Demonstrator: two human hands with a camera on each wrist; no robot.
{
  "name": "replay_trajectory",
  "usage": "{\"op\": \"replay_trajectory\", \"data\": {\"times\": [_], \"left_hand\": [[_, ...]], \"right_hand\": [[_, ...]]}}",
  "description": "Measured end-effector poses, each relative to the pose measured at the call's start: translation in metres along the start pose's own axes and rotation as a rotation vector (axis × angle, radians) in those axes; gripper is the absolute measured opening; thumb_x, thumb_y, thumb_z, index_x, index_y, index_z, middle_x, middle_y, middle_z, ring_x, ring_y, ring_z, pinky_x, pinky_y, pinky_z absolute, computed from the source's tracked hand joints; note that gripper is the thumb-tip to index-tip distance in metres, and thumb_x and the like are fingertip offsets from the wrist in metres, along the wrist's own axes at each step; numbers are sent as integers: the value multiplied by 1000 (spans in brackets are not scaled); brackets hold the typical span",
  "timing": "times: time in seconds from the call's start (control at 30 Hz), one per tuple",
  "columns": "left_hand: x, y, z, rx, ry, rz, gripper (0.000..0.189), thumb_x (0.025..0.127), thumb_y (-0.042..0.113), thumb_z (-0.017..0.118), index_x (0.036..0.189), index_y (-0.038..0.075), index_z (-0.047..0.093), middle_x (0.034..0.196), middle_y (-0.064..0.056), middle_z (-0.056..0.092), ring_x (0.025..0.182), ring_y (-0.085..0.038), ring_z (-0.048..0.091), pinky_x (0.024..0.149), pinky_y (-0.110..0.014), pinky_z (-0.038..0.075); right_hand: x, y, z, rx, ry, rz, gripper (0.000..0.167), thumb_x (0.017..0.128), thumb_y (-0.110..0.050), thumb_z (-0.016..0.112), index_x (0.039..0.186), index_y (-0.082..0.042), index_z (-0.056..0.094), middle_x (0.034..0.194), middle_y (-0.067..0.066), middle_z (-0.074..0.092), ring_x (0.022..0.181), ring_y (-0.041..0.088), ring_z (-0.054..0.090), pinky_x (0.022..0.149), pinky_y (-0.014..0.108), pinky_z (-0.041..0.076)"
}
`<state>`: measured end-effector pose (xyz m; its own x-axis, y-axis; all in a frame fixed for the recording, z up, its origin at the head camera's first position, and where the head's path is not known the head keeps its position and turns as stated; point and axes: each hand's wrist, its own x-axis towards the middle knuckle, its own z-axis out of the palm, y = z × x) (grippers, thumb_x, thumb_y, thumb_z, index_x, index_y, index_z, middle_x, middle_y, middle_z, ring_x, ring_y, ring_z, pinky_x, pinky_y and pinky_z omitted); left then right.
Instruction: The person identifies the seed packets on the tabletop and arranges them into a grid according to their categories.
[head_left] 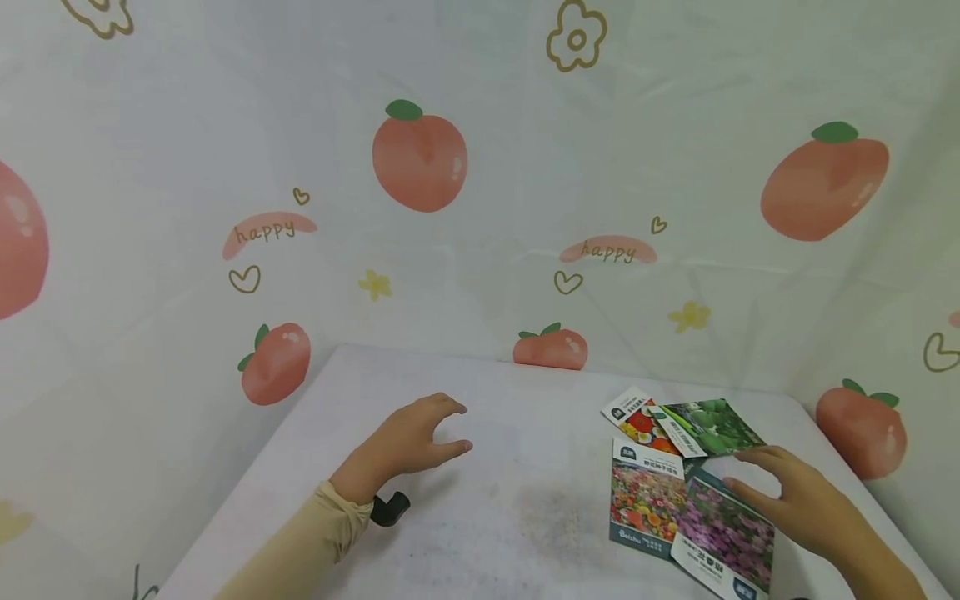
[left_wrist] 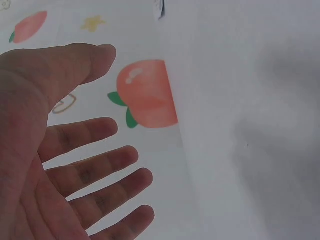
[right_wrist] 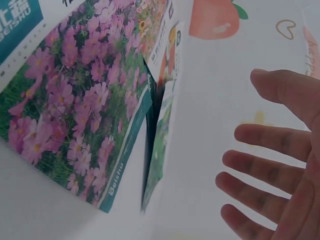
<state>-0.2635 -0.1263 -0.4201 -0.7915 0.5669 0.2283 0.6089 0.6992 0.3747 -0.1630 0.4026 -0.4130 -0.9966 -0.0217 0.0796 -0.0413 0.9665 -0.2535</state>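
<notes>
Several seed packets lie in an overlapping group on the right of the table. One with purple-pink flowers (head_left: 726, 533) is at the front right, beside a packet of mixed flowers (head_left: 645, 500). Behind them, a packet with green produce (head_left: 712, 427) partly covers one with red and orange flowers (head_left: 637, 421). My right hand (head_left: 813, 504) hovers by the packets' right side, holding nothing; the right wrist view shows its fingers spread apart from the purple-pink packet (right_wrist: 75, 100). Over the left half of the table, my left hand (head_left: 405, 442) has relaxed, spread fingers and an empty palm.
A white table (head_left: 465, 533) with a greyish smudge near its middle stands before me. White cloth (head_left: 480, 275) printed with peaches, hearts and flowers hangs behind it and along both sides. A black wrist-worn piece (head_left: 391, 508) sits at my left cuff.
</notes>
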Motion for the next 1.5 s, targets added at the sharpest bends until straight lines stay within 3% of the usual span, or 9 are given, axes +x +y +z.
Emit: {"op": "replay_trajectory", "data": {"times": [0.3,0.6,0.73,1.17,1.5], "left_hand": [[2,7,11,-11,-15,20,54,97,41,77,138,7,68,139,-7,68,129,-27,66,105,-48,57],[6,17,22,-8,-58,51,55,98,41,77,139,7,67,139,-5,68,128,-25,66,102,-47,58],[7,22,26,1,-91,52,57,98,44,75,141,8,66,141,-4,67,130,-24,65,103,-46,58],[14,34,40,8,-107,117,55,99,42,74,139,6,68,137,-5,69,127,-23,67,103,-42,59],[20,48,49,8,-136,140,53,98,40,77,138,7,68,137,-5,69,126,-21,67,102,-39,59]], "right_hand": [[-6,5,9,23,-5,0,62,94,-46,80,129,4,70,131,36,63,116,59,61,82,70,57],[-7,3,15,24,-151,75,72,94,-53,77,135,6,65,138,41,56,124,64,54,89,74,53],[-9,3,18,42,-156,61,72,95,-52,75,135,6,65,138,41,56,125,64,54,91,74,52],[-15,7,30,86,-187,46,69,99,-50,72,135,7,64,138,41,56,125,64,54,90,72,54],[-17,4,37,95,-251,92,75,96,-54,74,139,6,62,137,39,57,124,61,56,92,72,54]]}}
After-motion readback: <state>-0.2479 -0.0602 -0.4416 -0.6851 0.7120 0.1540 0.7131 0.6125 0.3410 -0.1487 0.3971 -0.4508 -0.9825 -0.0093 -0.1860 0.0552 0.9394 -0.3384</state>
